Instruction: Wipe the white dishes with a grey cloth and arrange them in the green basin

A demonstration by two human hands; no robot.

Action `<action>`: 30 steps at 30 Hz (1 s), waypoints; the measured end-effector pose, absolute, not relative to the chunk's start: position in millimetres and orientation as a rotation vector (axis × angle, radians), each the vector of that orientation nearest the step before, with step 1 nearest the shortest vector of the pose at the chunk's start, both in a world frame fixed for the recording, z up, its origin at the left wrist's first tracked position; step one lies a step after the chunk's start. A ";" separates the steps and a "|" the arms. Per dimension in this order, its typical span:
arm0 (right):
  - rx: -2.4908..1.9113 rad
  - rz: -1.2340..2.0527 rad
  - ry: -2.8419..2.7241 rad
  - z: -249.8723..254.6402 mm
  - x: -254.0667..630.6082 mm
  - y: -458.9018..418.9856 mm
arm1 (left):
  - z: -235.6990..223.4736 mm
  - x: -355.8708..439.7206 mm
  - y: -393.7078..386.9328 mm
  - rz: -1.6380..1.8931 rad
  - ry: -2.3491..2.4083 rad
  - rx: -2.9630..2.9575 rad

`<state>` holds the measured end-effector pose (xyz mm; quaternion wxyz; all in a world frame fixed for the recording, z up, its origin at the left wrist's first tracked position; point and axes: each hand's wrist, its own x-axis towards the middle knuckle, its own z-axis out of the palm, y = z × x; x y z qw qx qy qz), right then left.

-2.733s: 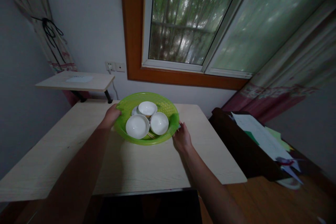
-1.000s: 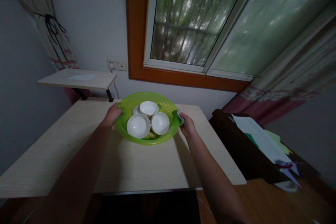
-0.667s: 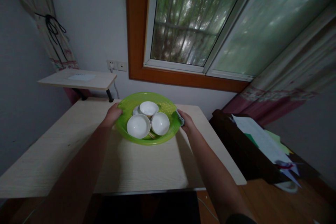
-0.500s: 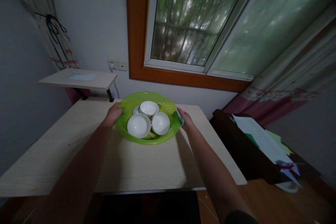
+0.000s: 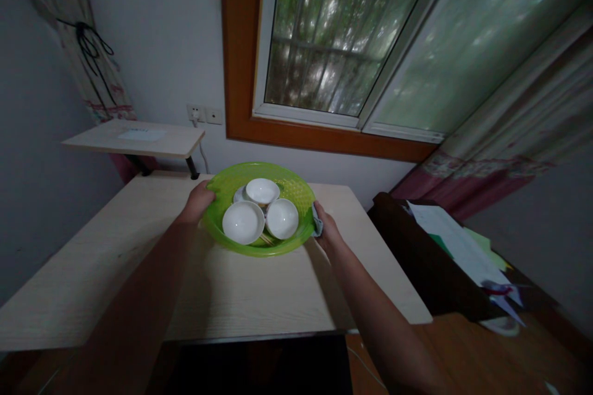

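Note:
A green plastic basin [image 5: 259, 252] is held over the light wooden table, gripped at its rim from both sides. My left hand [image 5: 200, 200] is closed on the left rim. On the opposite side my right hand [image 5: 327, 226] grips the rim, with a greyish cloth [image 5: 317, 221] pinched between hand and basin. Inside lie three white bowls: a front-left bowl [image 5: 243, 223], a front-right bowl [image 5: 282, 220] and a rear bowl [image 5: 262, 190]. Part of a plate [image 5: 239, 194] shows behind them, and chopsticks [image 5: 265, 239] stick out between the front bowls.
The wooden table [image 5: 259, 302] spreads beneath the basin. A small raised shelf [image 5: 167, 143] with a paper on it stands at the back left. Right of the table is a dark cabinet [image 5: 417, 259] with papers on top. A window [image 5: 333, 43] is behind.
The basin and both hands stay almost in place. The view has shifted slightly, so the surroundings sit a little further left.

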<state>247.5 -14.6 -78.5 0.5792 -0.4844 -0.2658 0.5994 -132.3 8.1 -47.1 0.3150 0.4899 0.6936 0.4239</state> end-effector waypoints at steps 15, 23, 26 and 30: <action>-1.039 1.530 -0.773 -56.2 254.8 35.0 | -43.4 -135.1 9.8 1.064 1.708 1.236; -1.038 1.503 -0.821 -57.6 255.0 34.1 | -41.7 -130.5 6.6 1.096 1.846 1.242; -1.045 1.475 -0.826 -65.3 254.0 20.0 | -44.4 -131.1 8.6 1.086 1.861 1.238; -1.049 1.439 -0.757 -75.7 246.6 -8.7 | -46.2 -130.8 8.7 1.099 1.855 1.234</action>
